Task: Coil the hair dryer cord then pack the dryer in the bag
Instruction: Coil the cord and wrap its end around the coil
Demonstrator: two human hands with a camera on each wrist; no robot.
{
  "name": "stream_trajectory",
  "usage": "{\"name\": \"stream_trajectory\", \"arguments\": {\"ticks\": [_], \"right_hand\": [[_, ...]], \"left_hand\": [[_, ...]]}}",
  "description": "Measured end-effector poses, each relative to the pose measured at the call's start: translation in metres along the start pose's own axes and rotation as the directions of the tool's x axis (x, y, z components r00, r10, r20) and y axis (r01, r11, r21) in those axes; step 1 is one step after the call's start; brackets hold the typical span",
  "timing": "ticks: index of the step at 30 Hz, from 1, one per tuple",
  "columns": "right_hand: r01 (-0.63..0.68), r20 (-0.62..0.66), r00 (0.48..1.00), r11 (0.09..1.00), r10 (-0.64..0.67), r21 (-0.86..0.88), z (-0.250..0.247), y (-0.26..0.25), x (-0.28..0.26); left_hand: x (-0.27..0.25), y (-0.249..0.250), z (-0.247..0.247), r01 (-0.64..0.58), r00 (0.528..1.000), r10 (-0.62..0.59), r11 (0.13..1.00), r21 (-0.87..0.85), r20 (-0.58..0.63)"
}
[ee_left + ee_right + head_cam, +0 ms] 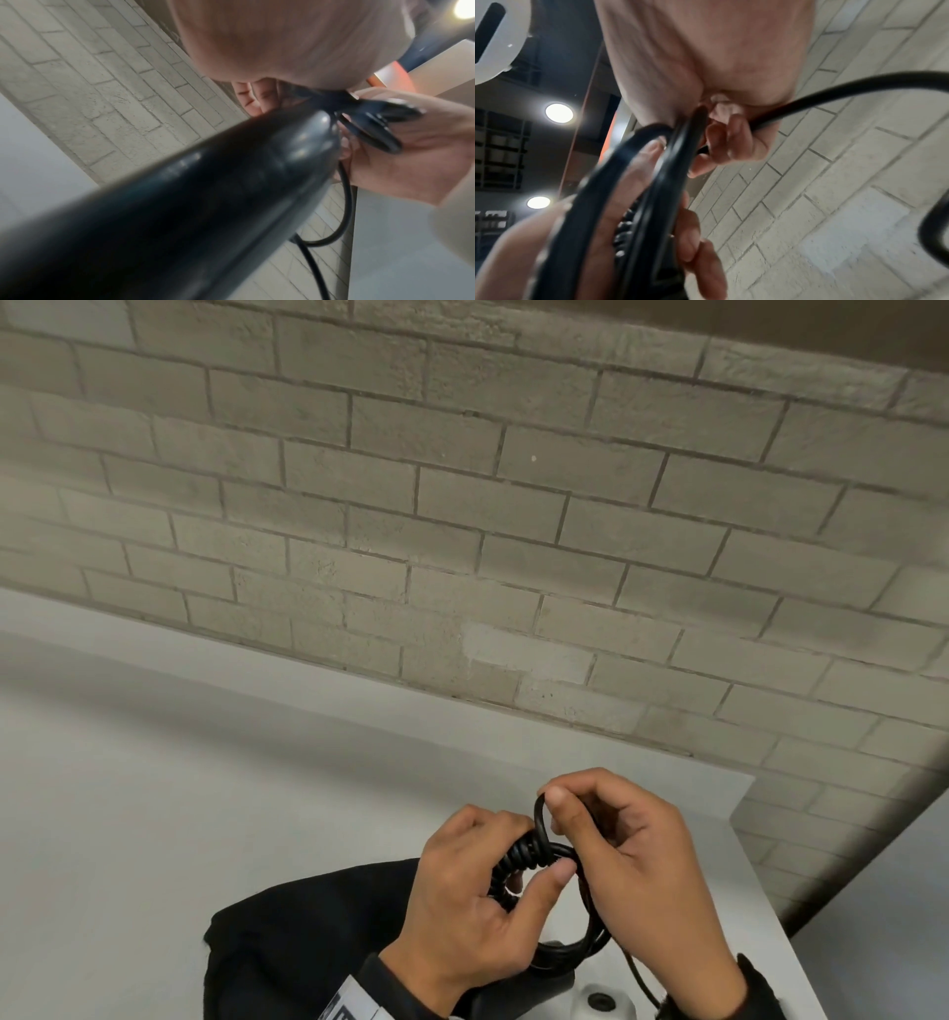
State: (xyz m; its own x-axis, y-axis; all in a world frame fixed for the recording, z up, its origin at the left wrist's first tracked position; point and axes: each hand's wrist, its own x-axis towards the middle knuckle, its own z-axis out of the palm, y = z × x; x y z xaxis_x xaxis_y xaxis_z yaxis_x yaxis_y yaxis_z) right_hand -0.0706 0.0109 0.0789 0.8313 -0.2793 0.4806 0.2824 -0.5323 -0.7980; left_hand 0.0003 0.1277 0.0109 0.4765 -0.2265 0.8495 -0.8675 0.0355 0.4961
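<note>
Low in the head view, my left hand grips a bundle of black cord, its thumb pressed on tight turns wound round the loops. My right hand pinches a loop of the same cord at the top of the bundle. The black bag lies flat on the table under my left wrist. The glossy black hair dryer fills the left wrist view, running toward my fingers; in the head view it is mostly hidden under my left hand. In the right wrist view, the curled fingers hold the cord, which arcs away to the right.
The white table meets a grey brick wall behind it, and its right edge runs close to my right hand. A white object with a black round part sits at the bottom edge.
</note>
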Motion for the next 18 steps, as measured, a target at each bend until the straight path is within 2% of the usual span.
{"name": "stream_trajectory", "arguments": {"ticks": [6, 9, 13, 18], "right_hand": [[-0.144, -0.022, 0.988, 0.975, 0.15, 0.168, 0.0, 0.011, -0.006], [-0.197, 0.009, 0.979, 0.948, 0.202, 0.248, -0.001, 0.014, -0.008], [-0.165, 0.009, 0.985, 0.942, 0.17, 0.292, -0.005, 0.022, -0.018], [-0.171, 0.147, 0.981, 0.93, 0.128, 0.325, -0.005, 0.028, -0.036]], "left_hand": [[-0.001, 0.002, 0.001, -0.025, 1.0, 0.025, 1.0, -0.003, -0.003], [0.0, 0.003, 0.001, -0.027, 0.999, 0.027, 1.0, 0.002, -0.022], [-0.001, 0.005, 0.002, -0.022, 0.999, 0.021, 1.0, -0.002, -0.045], [-0.002, 0.005, 0.001, 0.018, 0.998, -0.016, 1.0, 0.019, -0.064]]}}
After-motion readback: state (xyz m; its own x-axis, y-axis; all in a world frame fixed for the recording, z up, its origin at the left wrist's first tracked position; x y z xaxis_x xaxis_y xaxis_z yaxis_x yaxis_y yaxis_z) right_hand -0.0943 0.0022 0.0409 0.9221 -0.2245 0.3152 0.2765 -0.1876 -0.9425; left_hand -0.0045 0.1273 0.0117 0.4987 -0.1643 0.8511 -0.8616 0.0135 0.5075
